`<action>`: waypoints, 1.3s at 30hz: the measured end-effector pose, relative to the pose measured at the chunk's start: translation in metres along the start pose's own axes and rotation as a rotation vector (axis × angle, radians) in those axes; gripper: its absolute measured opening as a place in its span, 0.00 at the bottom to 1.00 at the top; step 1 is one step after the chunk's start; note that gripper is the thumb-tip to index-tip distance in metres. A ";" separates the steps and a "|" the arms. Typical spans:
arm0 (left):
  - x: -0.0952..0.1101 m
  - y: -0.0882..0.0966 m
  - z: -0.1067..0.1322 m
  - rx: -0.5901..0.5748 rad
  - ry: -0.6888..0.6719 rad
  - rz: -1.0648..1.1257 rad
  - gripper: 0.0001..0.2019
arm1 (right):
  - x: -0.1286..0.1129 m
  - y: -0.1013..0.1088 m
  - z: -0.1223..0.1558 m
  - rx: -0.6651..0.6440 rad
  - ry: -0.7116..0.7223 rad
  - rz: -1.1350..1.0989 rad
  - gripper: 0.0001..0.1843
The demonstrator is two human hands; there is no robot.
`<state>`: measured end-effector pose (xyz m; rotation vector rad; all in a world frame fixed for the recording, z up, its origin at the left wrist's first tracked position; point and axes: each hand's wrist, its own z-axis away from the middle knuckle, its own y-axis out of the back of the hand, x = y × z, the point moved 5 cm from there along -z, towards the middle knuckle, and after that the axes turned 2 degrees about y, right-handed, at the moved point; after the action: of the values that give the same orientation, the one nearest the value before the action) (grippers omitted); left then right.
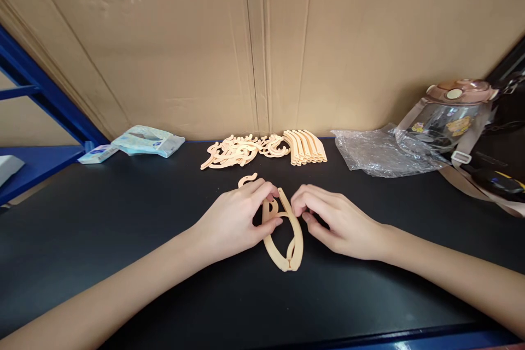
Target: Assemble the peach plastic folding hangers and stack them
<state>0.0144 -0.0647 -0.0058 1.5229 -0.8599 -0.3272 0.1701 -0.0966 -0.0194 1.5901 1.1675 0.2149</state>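
Observation:
A peach plastic hanger piece (pixel 287 246), two curved arms joined at the near end, lies on the black table (pixel 123 240). My left hand (pixel 238 219) pinches its left arm and a small inner part near the top. My right hand (pixel 332 219) has its fingers curled onto the right arm's top end. A small peach hook (pixel 248 179) lies just beyond my left hand. Further back sit a pile of hook pieces (pixel 238 152) and a row of curved arm pieces (pixel 305 147).
A cardboard wall (pixel 262 38) stands behind the table. Tissue packs (pixel 147 141) lie at the back left beside a blue shelf frame (pixel 36 87). A crumpled clear plastic bag (pixel 381 153), a lidded water bottle (pixel 447 115) and a dark bag with straps (pixel 496 175) are at the right.

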 end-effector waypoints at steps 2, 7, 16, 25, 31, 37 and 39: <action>0.000 -0.002 0.001 -0.030 -0.018 0.047 0.11 | 0.004 0.001 -0.002 0.008 0.042 0.107 0.16; -0.005 -0.010 0.003 -0.073 -0.100 0.174 0.18 | 0.006 0.003 -0.004 0.015 0.084 0.171 0.15; -0.010 0.002 -0.002 0.110 -0.098 0.020 0.14 | -0.053 -0.011 0.006 -0.159 0.287 -0.051 0.09; -0.047 0.013 -0.008 0.105 0.227 -0.296 0.12 | -0.020 -0.006 0.002 -0.156 0.194 0.194 0.25; -0.052 0.019 -0.007 0.099 0.355 -0.315 0.11 | -0.010 -0.009 0.001 -0.182 0.086 0.209 0.29; -0.034 0.039 -0.003 0.375 0.285 -0.216 0.14 | -0.011 -0.004 0.001 -0.118 0.072 0.202 0.27; -0.021 0.047 0.000 0.523 0.130 -0.002 0.13 | -0.012 0.001 0.001 -0.029 0.044 0.142 0.24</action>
<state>-0.0148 -0.0467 0.0322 2.0027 -0.8804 0.0037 0.1653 -0.1063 -0.0142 1.6509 1.0803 0.3597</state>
